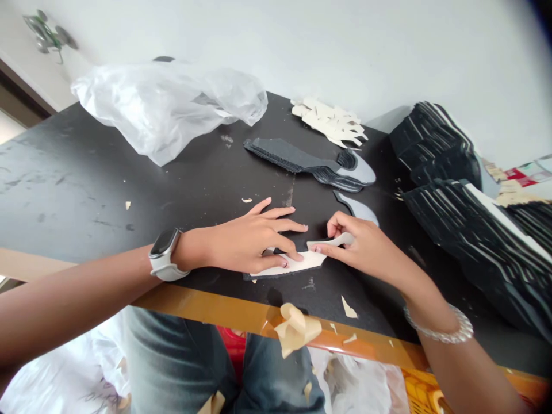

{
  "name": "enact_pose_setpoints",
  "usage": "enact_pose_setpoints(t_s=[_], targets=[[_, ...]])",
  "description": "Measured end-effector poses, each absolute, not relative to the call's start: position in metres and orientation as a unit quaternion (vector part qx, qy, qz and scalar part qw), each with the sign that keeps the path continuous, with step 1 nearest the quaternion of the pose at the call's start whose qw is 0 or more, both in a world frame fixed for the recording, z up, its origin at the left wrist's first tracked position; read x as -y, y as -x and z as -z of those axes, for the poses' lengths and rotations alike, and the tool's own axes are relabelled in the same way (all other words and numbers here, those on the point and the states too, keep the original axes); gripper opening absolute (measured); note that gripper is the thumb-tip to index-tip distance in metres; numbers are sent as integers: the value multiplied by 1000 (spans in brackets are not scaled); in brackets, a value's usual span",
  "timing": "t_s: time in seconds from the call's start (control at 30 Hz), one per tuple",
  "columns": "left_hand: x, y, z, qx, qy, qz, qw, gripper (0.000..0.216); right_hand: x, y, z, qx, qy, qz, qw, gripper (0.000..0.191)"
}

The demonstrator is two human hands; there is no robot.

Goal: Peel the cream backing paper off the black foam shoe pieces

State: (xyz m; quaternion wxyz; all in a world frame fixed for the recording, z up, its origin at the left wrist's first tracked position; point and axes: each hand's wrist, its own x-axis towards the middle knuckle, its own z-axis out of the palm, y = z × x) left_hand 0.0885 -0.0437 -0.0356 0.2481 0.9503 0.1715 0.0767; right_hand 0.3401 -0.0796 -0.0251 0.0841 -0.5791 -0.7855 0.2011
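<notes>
My left hand (254,238) lies palm down with its fingers spread. Its thumb and index fingertip press on a dark, flat cut piece with a white upper face (297,264), near the table's front edge. At the right end of that piece, my right hand (366,247) is closed in a pinch on a white strip (332,242). The strip's left end rests over the white face, and its curled end is partly covered by my fingers. Just behind my right hand lies a curved grey piece (360,208), partly hidden by it.
Behind my hands sits a stack of grey shaped pieces (302,160). White strips (330,121) are piled near the wall. Tall stacks of dark pieces (470,241) stand on the right. A plastic bag (172,103) is at back left. Paper scraps (297,329) cling to the tan front edge.
</notes>
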Motion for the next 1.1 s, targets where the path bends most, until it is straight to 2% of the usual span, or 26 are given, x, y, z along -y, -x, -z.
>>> enact_pose_setpoints(t_s=[0.2, 0.47, 0.7, 0.93, 1.1], targets=[[42, -87, 32, -155, -938, -93, 295, 20, 76, -354, 16, 761, 542, -345, 83, 26], [43, -88, 27, -157, -933, -95, 310, 20, 77, -353, 19, 732, 560, -375, 96, 25], [41, -87, 32, -142, -934, -113, 309, 18, 77, -351, 21, 761, 570, -298, 84, 20], [40, -88, 31, -142, -933, -102, 315, 17, 77, -349, 21, 752, 591, -283, 72, 23], [41, -88, 30, -146, -931, -97, 320, 16, 79, -347, 21, 741, 630, -224, 61, 29]])
